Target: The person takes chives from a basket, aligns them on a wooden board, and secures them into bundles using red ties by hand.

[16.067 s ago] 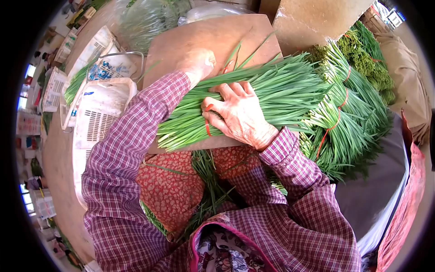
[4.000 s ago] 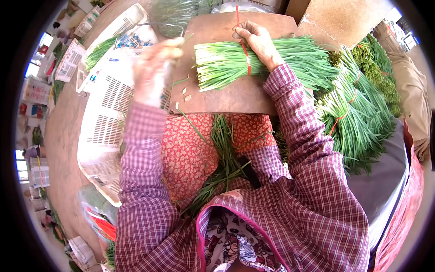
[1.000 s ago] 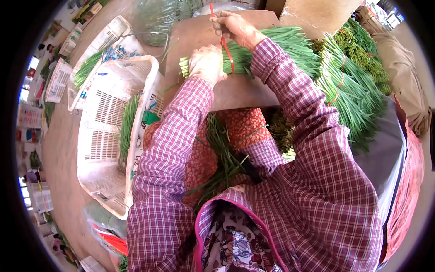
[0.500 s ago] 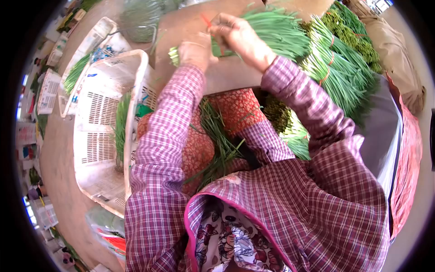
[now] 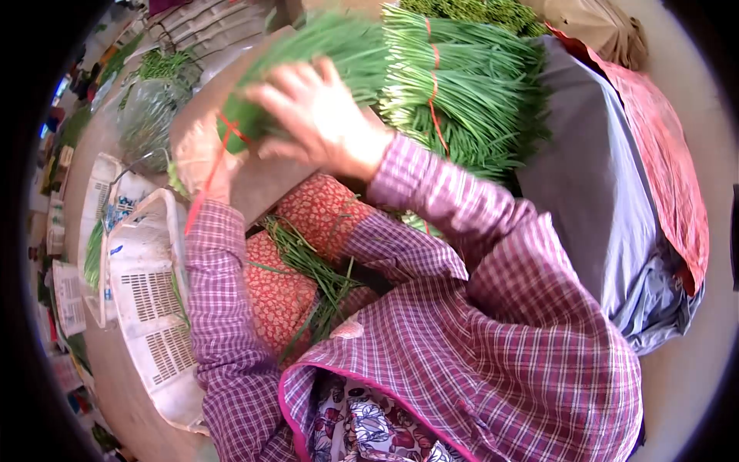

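My left hand (image 5: 204, 158) is wrapped round the stem end of a bunch of chives (image 5: 323, 42), whose pale cut ends poke out beside it. The leaves fan out to the upper right, smeared by motion. A red tie (image 5: 232, 129) crosses the bunch at my left fingers, and its long tail hangs down over my left wrist. My right hand (image 5: 315, 115) is over the near side of the bunch, its fingers spread and blurred, palm down. A board (image 5: 265, 173) lies under both hands. Just right of them are stacked chive bunches (image 5: 477, 100) bound with red ties.
Loose chive leaves (image 5: 308, 262) lie on my lap. White plastic crates (image 5: 146, 308) stand on the floor at left, below a clear bag of greens (image 5: 150, 115). Grey cloth (image 5: 577, 185) and red cloth (image 5: 654, 146) cover the right side, with a tan sack (image 5: 596, 27) behind.
The view has swung to the right. My right hand has gone from pinching the red tie to spread fingers over the bunch, and the tie now crosses it with a trailing tail.
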Tool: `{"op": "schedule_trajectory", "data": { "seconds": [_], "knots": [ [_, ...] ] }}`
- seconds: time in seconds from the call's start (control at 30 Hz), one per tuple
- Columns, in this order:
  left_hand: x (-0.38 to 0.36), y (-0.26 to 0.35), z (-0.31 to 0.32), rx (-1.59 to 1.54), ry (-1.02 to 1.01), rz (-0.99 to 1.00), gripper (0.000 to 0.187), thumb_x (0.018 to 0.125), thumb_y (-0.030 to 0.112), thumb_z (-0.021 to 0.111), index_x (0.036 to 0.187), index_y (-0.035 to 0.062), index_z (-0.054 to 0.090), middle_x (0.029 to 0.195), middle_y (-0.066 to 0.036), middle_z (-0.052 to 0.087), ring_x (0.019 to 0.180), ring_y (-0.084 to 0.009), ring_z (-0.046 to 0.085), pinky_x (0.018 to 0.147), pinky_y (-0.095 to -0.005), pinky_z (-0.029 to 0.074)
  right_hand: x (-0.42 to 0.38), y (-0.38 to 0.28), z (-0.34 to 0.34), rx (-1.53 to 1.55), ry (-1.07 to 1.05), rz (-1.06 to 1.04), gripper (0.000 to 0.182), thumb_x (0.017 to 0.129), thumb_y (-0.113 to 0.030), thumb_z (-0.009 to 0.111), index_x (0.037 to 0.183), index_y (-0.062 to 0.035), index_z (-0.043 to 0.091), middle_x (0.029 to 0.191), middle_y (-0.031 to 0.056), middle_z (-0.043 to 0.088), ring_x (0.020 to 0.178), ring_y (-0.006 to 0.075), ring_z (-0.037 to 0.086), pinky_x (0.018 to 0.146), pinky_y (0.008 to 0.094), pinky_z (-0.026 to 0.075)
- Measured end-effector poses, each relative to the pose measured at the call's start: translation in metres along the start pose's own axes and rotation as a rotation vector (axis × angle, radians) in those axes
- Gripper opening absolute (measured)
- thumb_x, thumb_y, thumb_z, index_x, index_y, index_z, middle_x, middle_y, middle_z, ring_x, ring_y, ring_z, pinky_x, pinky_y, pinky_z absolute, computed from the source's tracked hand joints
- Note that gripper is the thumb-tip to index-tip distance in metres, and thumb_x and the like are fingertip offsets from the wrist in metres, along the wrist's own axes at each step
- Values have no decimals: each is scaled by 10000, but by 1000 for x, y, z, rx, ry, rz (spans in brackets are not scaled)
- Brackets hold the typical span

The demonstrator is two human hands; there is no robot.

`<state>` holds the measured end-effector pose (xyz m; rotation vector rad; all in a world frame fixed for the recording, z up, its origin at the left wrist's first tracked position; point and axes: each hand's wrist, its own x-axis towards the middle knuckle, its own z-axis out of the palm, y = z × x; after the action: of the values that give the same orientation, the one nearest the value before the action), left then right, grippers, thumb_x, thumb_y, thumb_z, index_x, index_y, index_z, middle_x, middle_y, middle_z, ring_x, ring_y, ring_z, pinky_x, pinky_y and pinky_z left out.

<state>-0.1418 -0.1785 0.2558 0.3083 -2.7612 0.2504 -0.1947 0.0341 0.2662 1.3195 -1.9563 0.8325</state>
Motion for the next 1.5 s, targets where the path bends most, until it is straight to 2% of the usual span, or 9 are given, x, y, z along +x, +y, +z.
{"op": "schedule_trajectory", "data": {
  "seconds": [0.37,0.43,0.47,0.5,0.57,0.63,0.9,1.13,1.5],
  "knots": [
    [7,189,-102,-229,734,492,615,614,209,773,1148,18,536,1006,-105,570,951,-279,573,892,-412,448,-6,27,-184,-626,-198,-137,688,660,-255,807,1261,-64,531,1072,100,553,999,250,522,906,401,399],
    [2,209,-78,-168,432,448,377,808,255,678,1128,83,577,952,-62,615,914,-182,609,843,-355,485,-57,35,-191,-651,-215,13,721,617,-271,821,1264,-120,542,1111,82,558,1023,250,535,910,423,412],
    [-14,224,-80,-4,465,486,917,594,427,834,1339,52,456,1182,-79,578,1094,-218,558,1002,-404,423,-89,43,-186,-577,-248,137,886,523,-336,857,1325,-188,511,1208,86,545,1119,291,527,962,489,399],
    [-24,235,-43,-163,547,581,498,827,252,667,1258,44,529,1006,-62,604,988,-186,582,942,-414,435,-112,46,-181,-576,-281,158,887,530,-366,854,1339,-230,515,1129,48,560,1055,270,533,950,462,392],
    [-50,257,-5,-206,-30,595,1138,596,512,832,1472,61,261,1357,-94,464,1263,-228,451,1062,-489,341,-195,73,-141,-592,-402,246,1005,503,-330,884,1406,-248,452,1223,36,548,1151,253,509,1008,489,365],
    [-75,268,65,-105,-255,686,1098,674,526,782,1509,116,199,1500,-71,341,1407,-255,291,1123,-526,268,-299,105,-79,-607,-583,519,1001,629,-277,841,1482,-280,317,1385,41,449,1269,266,437,1044,504,341],
    [-87,282,97,-129,-146,693,903,814,348,712,1524,193,176,1564,-31,247,1435,-246,249,1124,-602,212,-289,70,-145,-371,-497,611,611,792,-204,721,1351,-216,474,1355,61,495,1153,287,537,911,421,459],
    [-64,212,76,-518,-115,714,892,783,343,742,1515,203,252,1543,-64,312,1427,-268,271,1149,-531,236,-427,-16,-162,164,-801,1589,279,887,-183,603,1100,-6,636,982,174,693,896,280,673,764,380,526],
    [-102,-86,27,-918,-204,-119,415,925,174,607,1292,-15,564,1313,-116,565,1235,-218,501,1069,-338,356,-611,-5,-97,-498,-378,1530,339,835,-252,645,1141,-106,649,1234,272,571,1154,420,538,966,496,444]
  ]
}}
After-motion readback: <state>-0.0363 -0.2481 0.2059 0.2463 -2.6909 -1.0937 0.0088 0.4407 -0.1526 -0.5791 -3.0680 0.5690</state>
